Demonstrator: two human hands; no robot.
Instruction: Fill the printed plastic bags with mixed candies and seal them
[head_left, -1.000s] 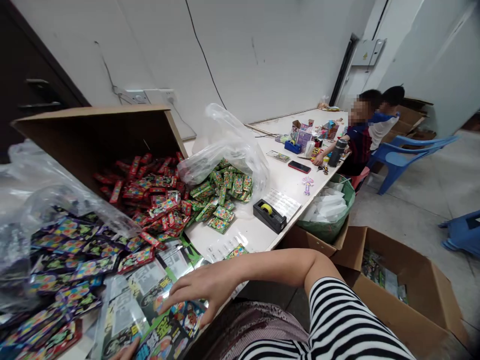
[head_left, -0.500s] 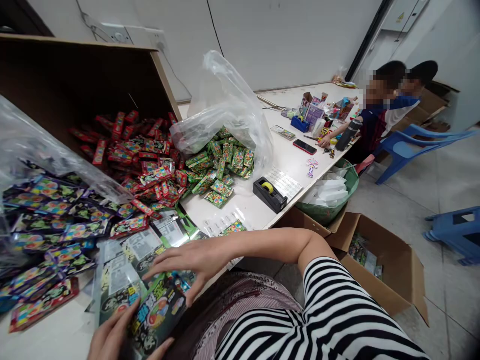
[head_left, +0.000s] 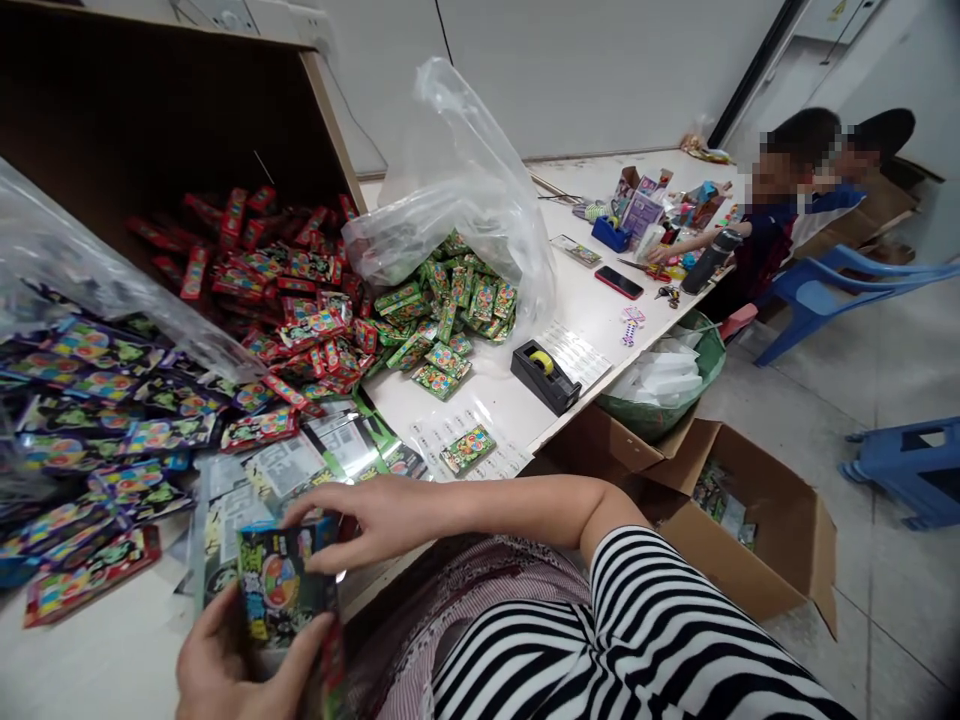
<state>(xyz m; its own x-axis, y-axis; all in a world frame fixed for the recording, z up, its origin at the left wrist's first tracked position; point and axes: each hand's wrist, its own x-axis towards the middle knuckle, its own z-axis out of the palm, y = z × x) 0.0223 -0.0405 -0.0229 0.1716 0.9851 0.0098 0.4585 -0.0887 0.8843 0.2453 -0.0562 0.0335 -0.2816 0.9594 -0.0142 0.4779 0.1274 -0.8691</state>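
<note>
My left hand (head_left: 247, 660) grips a black printed packet (head_left: 274, 585) with colourful round pictures, its thumb across the front and its fingers at the left side. My right hand (head_left: 367, 520) is at the packet's upper right edge, thumb in front and fingers bent over the top. A red and green edge shows at the packet's lower right, partly hidden by my left thumb. Behind it lie flat printed clear bags (head_left: 289, 465). Purple packets (head_left: 82, 400) are heaped to the left, with red packets (head_left: 285, 290) and green packets (head_left: 450, 315) beyond.
A tape dispenser (head_left: 545, 375) and a single green packet (head_left: 469, 450) lie on the table. A large carton (head_left: 330, 120) and a clear plastic sack (head_left: 480, 150) stand behind. An open box (head_left: 787, 540) sits on the floor, right. Two people work farther along, near a blue chair (head_left: 817, 290).
The packet has been tipped more upright in my left hand. My right hand has moved from lying spread over the bags to bent fingers at the packet's top edge. The view has shifted slightly.
</note>
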